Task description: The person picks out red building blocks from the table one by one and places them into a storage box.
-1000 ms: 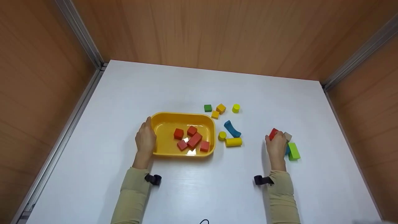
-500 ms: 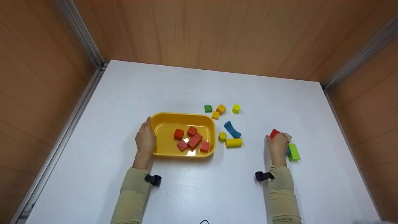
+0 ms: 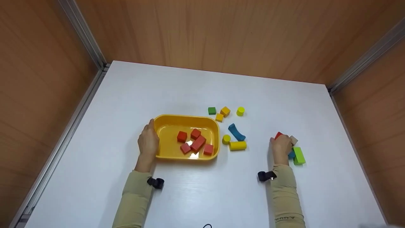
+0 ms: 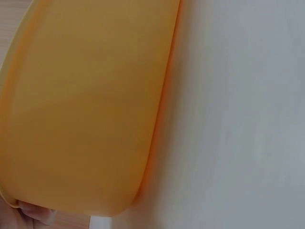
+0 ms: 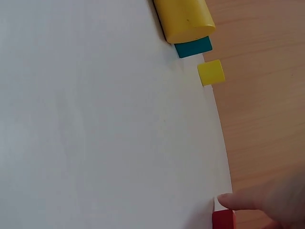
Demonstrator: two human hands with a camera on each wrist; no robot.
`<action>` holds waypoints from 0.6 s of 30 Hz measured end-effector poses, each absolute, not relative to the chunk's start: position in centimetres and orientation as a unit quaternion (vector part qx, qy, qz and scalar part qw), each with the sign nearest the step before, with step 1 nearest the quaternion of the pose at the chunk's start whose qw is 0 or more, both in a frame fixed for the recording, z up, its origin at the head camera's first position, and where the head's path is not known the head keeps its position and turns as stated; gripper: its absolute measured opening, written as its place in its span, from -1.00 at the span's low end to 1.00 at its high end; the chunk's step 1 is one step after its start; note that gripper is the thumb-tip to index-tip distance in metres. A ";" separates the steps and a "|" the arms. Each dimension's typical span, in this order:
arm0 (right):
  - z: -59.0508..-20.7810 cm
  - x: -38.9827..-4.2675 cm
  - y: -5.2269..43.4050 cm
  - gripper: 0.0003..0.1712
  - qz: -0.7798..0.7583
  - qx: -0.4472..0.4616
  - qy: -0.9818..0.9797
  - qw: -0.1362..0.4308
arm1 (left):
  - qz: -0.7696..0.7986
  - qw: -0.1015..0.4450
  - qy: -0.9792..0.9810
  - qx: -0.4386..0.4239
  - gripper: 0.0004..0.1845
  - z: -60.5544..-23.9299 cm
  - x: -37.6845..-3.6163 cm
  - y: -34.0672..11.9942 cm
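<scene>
A yellow tray stands left of centre, holding several red cubes and a longer red block. My left hand grips its left end; some fingers show under the rim in the left wrist view. At the right, my right hand is over a small group of blocks. A red block shows just beyond its fingers, with the thumb beside it in the right wrist view. A beige block, a blue block and a light green block lie nearby. The right fingertips are hidden.
Right of the tray lie a yellow cylinder, a short yellow cylinder and a curved blue block. Farther back are a green block, two orange cubes and another yellow cylinder. Wooden panels border the white table.
My right hand has shifted slightly forward over the red block, covering more of it. More of the blue block shows beside it now. The left hand and tray stay put.
</scene>
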State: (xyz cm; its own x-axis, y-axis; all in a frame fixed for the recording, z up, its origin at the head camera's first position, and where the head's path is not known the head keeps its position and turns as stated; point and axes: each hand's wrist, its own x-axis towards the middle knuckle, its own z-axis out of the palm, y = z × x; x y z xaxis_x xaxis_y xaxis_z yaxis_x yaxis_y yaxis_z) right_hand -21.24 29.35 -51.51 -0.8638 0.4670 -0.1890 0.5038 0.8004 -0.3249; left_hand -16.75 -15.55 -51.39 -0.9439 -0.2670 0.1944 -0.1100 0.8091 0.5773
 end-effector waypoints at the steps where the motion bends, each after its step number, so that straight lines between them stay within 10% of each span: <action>1: -51.5 -21.3 29.3 -0.45 -0.183 0.255 0.948 0.050 | -0.292 0.136 -0.941 0.100 -0.60 -51.4 -16.7 -15.6; 18: -51.6 -20.5 28.5 -0.49 -0.189 0.234 0.953 0.045 | -0.291 0.150 -0.941 0.090 -0.60 -51.4 -16.6 -15.6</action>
State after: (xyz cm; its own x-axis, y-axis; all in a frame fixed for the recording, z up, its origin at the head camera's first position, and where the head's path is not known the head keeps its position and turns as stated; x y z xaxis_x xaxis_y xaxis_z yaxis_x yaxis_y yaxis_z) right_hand -20.53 28.52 -51.64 -0.8866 0.4280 -0.1750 0.4624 0.8190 -0.3397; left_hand -16.56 -15.57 -51.37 -0.9389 -0.2560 0.2299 -0.0817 0.8148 0.5739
